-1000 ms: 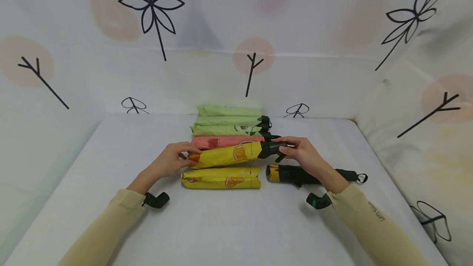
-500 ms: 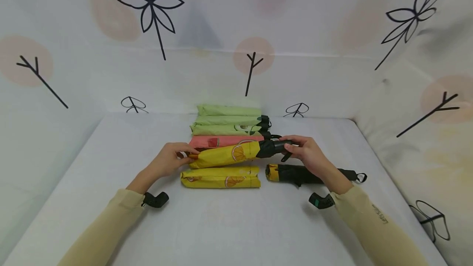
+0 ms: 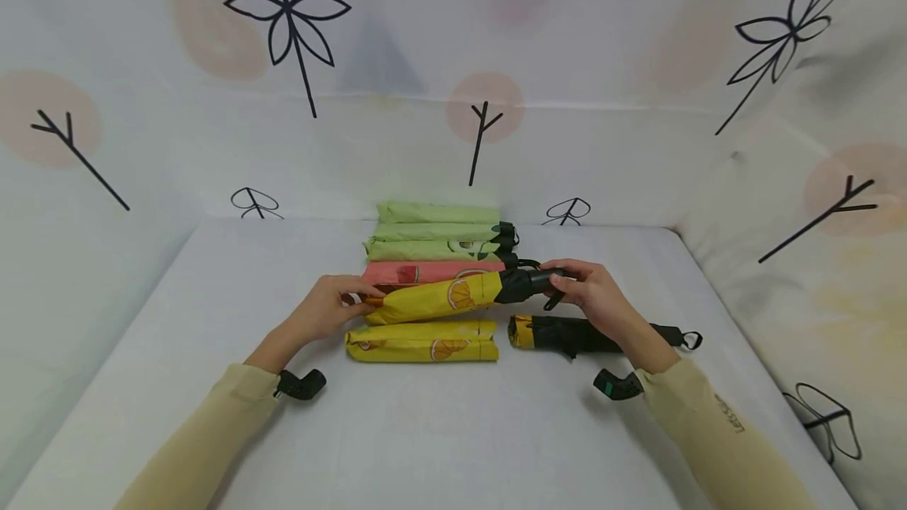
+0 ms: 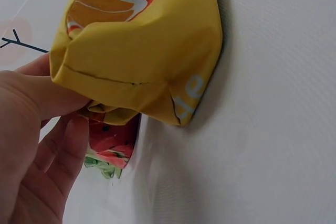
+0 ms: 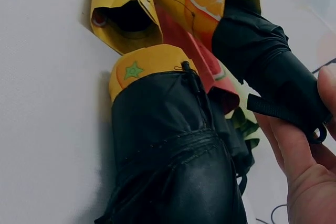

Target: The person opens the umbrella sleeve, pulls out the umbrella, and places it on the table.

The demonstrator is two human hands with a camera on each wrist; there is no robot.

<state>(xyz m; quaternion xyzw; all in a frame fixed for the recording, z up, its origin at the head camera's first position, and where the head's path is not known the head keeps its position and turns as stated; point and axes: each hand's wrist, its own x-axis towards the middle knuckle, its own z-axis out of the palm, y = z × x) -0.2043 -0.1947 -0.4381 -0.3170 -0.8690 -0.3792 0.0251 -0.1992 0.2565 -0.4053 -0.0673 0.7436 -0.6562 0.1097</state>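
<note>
A folding umbrella (image 3: 520,286) lies in a yellow orange-slice sleeve (image 3: 432,297), its black end sticking out to the right. My left hand (image 3: 329,305) pinches the sleeve's left end between thumb and fingers; the left wrist view shows the gathered yellow cloth (image 4: 142,56) there. At the other end, my right hand (image 3: 588,297) holds the black handle (image 5: 286,80), with a strap (image 5: 270,108) hanging by the fingers. In front lies a second yellow sleeve (image 3: 425,341), its open mouth dark inside in the right wrist view. A bare black umbrella (image 3: 567,334) with a yellow end rests beneath my right wrist.
Behind the held umbrella, a red watermelon-print sleeved umbrella (image 3: 432,271) lies parallel. Farther back are several light green ones (image 3: 425,232), close to the back wall cloth (image 3: 354,148). All rest on a white table (image 3: 453,447) with walls at back and sides.
My right hand has moved slightly right with the handle, and more of the black end shows beyond the sleeve. The left hand keeps its pinch, nearly in place.
</note>
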